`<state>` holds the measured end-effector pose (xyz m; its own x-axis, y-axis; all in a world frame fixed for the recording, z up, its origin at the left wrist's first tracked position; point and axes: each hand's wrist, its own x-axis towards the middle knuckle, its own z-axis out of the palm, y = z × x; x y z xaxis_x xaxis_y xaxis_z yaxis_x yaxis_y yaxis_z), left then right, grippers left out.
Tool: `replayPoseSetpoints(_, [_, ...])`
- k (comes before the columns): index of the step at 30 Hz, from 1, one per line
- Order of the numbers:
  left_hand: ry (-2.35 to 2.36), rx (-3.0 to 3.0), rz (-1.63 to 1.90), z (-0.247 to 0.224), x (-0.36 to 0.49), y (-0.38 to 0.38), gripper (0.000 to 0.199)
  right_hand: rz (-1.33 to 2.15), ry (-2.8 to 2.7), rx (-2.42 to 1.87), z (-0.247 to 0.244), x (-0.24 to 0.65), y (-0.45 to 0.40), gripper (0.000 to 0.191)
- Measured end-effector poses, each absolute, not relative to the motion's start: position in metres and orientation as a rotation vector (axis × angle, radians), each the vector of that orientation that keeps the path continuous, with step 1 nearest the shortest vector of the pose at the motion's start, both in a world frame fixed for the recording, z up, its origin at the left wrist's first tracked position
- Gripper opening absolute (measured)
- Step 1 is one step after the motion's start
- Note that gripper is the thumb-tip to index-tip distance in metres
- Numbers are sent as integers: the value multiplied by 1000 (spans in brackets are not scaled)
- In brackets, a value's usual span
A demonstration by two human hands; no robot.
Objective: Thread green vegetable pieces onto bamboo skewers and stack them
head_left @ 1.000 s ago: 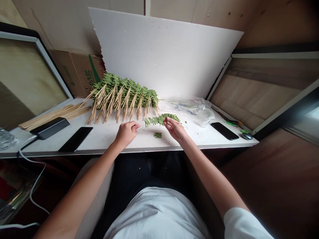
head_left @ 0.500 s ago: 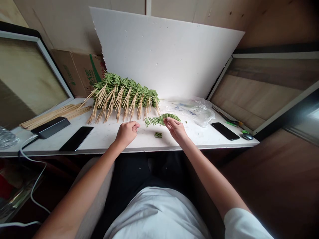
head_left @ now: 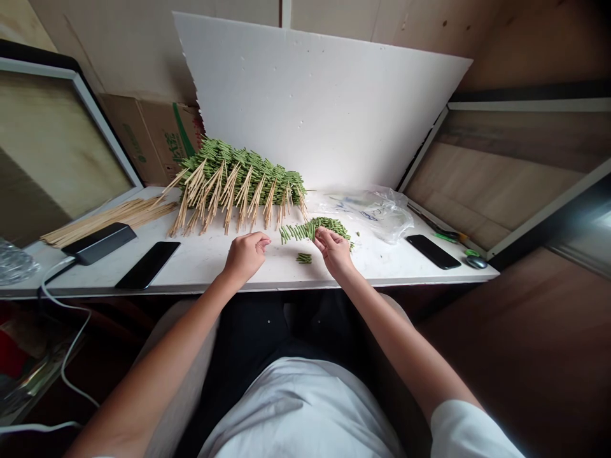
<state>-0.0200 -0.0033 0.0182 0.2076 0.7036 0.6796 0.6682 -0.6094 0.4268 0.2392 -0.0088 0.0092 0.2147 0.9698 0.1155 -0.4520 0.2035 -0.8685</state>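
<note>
Near the table's front, my left hand (head_left: 247,256) is closed in a pinch; what it holds, if anything, is too small to make out. My right hand (head_left: 333,251) pinches the near end of a skewer threaded with a row of short green bean pieces (head_left: 298,233), which points left toward my left hand. Behind my right hand lies a pile of cut green pieces (head_left: 337,225). Between the hands, a small group of green pieces (head_left: 304,258) rests on the white table (head_left: 191,264). Stacked green skewers (head_left: 248,166) with bare wooden ends stand at the back.
Bare sticks (head_left: 114,219), a black box (head_left: 102,243) and a phone (head_left: 148,265) lie at left. A clear plastic bag (head_left: 386,216), another phone (head_left: 433,251) and a mouse (head_left: 476,261) are at right. Behind stands a white board (head_left: 315,102).
My right hand has shifted slightly, and more of the green pile shows behind it. My left hand has barely moved. The camera view has moved a little.
</note>
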Motion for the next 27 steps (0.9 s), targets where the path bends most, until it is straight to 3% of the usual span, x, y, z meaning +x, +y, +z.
replayPoseSetpoints(21, [1410, 2348, 1350, 24, -18, -7, 23, 1186, -845, -759, 8, 240, -5, 41])
replayPoseSetpoints(24, [1454, 2309, 1395, 27, -22, -5, 23, 1041, -1140, -885, 12, 253, -3, 44])
replayPoseSetpoints(27, [1489, 2290, 1384, 27, -27, -1, 22, 692, -1632, -1126, 8, 265, -2, 27])
